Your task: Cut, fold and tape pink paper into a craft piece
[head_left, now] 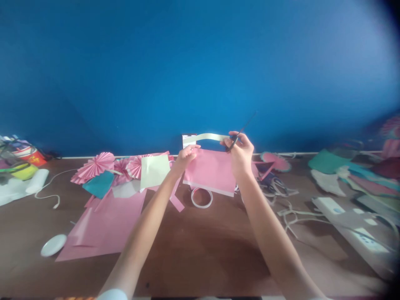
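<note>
My left hand [187, 155] is closed at the upper left corner of a pink paper sheet [212, 171], which has a pale strip along its lower edge. The fingers of my right hand [243, 149] are wrapped round dark-handled scissors [233, 145], whose blades point up and to the right. From that same hand a narrow pale-green paper strip [208, 136] arches leftward above the sheet. Its far end lies in front of a phone [185, 136] by the wall. Whether my right fingers also touch the pink sheet cannot be made out.
A roll of tape [201, 206] lies below the sheet. Left are folded pink paper fans [96, 166], a pale-green square [154, 170], a large pink sheet [106, 229] and a white round object [53, 245]. Right are loose cords [292, 214] and a power strip [353, 235]. A blue wall [200, 71] stands behind.
</note>
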Demonstrator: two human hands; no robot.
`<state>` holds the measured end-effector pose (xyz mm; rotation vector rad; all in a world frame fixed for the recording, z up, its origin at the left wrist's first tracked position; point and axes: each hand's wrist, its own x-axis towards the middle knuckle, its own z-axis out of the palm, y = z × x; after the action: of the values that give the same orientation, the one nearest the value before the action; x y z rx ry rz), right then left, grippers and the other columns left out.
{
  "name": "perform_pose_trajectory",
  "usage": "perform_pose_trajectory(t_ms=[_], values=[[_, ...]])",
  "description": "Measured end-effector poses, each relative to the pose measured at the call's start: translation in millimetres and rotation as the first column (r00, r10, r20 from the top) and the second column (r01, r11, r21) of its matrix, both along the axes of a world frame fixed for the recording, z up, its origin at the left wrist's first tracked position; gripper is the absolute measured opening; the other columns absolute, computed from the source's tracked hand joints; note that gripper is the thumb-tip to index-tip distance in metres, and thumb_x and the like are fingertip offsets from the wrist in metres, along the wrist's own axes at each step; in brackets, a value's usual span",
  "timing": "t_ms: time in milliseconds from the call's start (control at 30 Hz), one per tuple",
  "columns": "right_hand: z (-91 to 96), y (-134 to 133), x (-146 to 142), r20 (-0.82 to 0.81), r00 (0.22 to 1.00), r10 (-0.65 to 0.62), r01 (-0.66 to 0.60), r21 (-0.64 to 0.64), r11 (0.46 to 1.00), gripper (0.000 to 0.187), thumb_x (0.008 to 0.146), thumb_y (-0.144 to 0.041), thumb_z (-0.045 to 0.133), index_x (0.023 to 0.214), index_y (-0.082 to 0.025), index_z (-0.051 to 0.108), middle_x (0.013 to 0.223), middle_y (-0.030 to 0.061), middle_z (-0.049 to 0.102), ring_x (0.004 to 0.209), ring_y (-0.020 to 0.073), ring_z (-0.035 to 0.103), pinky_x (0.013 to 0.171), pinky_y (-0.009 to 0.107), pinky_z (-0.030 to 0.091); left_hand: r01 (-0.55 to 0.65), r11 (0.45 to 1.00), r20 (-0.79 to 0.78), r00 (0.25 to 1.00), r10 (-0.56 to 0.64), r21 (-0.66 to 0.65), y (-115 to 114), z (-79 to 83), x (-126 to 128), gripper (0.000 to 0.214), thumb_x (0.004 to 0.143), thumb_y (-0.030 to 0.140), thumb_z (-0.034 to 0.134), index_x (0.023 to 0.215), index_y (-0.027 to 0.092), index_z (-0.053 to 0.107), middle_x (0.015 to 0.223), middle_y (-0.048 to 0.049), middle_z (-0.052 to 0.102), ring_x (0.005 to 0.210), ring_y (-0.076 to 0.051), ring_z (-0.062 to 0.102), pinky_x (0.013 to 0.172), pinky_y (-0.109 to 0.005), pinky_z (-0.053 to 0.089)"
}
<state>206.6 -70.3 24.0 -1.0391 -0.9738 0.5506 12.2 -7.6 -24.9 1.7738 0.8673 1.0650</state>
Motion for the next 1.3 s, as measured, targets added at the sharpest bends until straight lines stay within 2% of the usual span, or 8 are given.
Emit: perform_pose_trajectory(t_ms=[133, 233, 367, 467, 633, 767, 1033, 1300], values=[[-1.2, 0, 3, 0.041, 0.999, -0.03, 0.031, -0.028, 0.999, 0.033, 0.073, -0.034, 0.065, 0.102, -0.021, 0.058, 0.072, 0.002, 0.066, 0.073, 0.0191, 0.069, 0.052, 0.026, 0.047, 0.026, 1.0, 0.123, 0.992, -0.028, 0.015, 2, -1.4, 3, 0.035, 0.084, 0.037, 0.057, 0.112, 0.018, 0.065, 0.109, -0.0074, 0.069, 0.101, -0.021, 0.062, 0.093, -0.032, 0.043], [-4.4, 3, 7, 0.045, 0.999, -0.029, 0.031, -0.048, 0.998, 0.032, 0.072, -0.032, 0.064, 0.1, -0.02, 0.058, 0.071, 0.0013, 0.065, 0.07, 0.0191, 0.069, 0.051, 0.026, 0.047, -0.02, 0.999, 0.207, 0.978, 0.01, 0.049, 2, -0.6, 4, 0.032, 0.084, 0.04, 0.06, 0.106, 0.018, 0.068, 0.115, -0.0083, 0.069, 0.112, -0.022, 0.06, 0.1, -0.033, 0.04], [-9.8, 7, 9, 0.043, 0.999, -0.021, 0.023, -0.048, 0.999, 0.032, 0.072, -0.032, 0.063, 0.101, -0.02, 0.057, 0.072, 0.0018, 0.066, 0.071, 0.0189, 0.069, 0.052, 0.026, 0.048, -0.081, 0.996, 0.21, 0.975, 0.073, 0.031, -3, 1.9, 3, 0.033, 0.087, 0.046, 0.057, 0.101, 0.02, 0.069, 0.117, -0.0069, 0.068, 0.119, -0.023, 0.057, 0.106, -0.035, 0.036], [-13.7, 10, 7, 0.04, 0.999, -0.002, 0.005, -0.072, 0.997, 0.033, 0.071, -0.031, 0.063, 0.101, -0.019, 0.058, 0.069, 0.0011, 0.065, 0.068, 0.0185, 0.069, 0.05, 0.025, 0.046, -0.167, 0.986, 0.174, 0.971, 0.166, -0.008, -4, 1.1, 2, 0.038, 0.09, 0.053, 0.051, 0.098, 0.021, 0.07, 0.117, -0.0058, 0.068, 0.121, -0.024, 0.055, 0.108, -0.035, 0.034], [-19.6, 14, 7, -0.01, 1.0, 0.016, -0.017, -0.106, 0.994, 0.034, 0.067, -0.029, 0.066, 0.1, -0.019, 0.06, 0.067, -0.0003, 0.064, 0.063, 0.0166, 0.067, 0.049, 0.023, 0.044, -0.265, 0.963, 0.158, 0.95, 0.268, -0.041, 1, -2.9, -2, 0.05, 0.09, 0.062, 0.045, 0.104, 0.019, 0.066, 0.11, -0.0072, 0.068, 0.114, -0.027, 0.056, 0.099, -0.036, 0.043], [-22.0, 16, 10, -0.04, 0.998, 0.038, -0.043, -0.115, 0.992, 0.036, 0.067, -0.031, 0.068, 0.1, -0.019, 0.061, 0.07, 0.0003, 0.065, 0.061, 0.0154, 0.065, 0.051, 0.024, 0.044, -0.322, 0.947, 0.193, 0.928, 0.317, -0.006, 8, -2.7, -5, 0.046, 0.089, 0.06, 0.049, 0.1, 0.019, 0.065, 0.1, -0.0058, 0.067, 0.108, -0.026, 0.057, 0.095, -0.035, 0.045], [-25.8, 20, 12, -0.039, 0.999, -0.006, 0.001, -0.141, 0.99, 0.045, 0.062, -0.036, 0.075, 0.101, -0.017, 0.064, 0.075, 0.0013, 0.067, 0.066, 0.0145, 0.061, 0.056, 0.024, 0.045, -0.305, 0.949, 0.289, 0.918, 0.27, 0.082, 8, 6.4, -8, 0.034, 0.088, 0.052, 0.054, 0.084, 0.019, 0.064, 0.082, -0.0011, 0.063, 0.086, -0.018, 0.058, 0.079, -0.027, 0.045], [-38.1, 33, 15, -0.181, 0.981, 0.064, -0.069, -0.024, 0.997, 0.043, 0.056, -0.028, 0.078, 0.096, -0.019, 0.065, 0.078, -0.0003, 0.068, 0.071, 0.0136, 0.062, 0.057, 0.022, 0.045, -0.353, 0.934, 0.452, 0.824, 0.34, -0.059, 13, 6.1, -10, 0.029, 0.079, 0.048, 0.067, 0.083, 0.019, 0.066, 0.08, -0.0006, 0.062, 0.08, -0.016, 0.057, 0.073, -0.024, 0.043]])
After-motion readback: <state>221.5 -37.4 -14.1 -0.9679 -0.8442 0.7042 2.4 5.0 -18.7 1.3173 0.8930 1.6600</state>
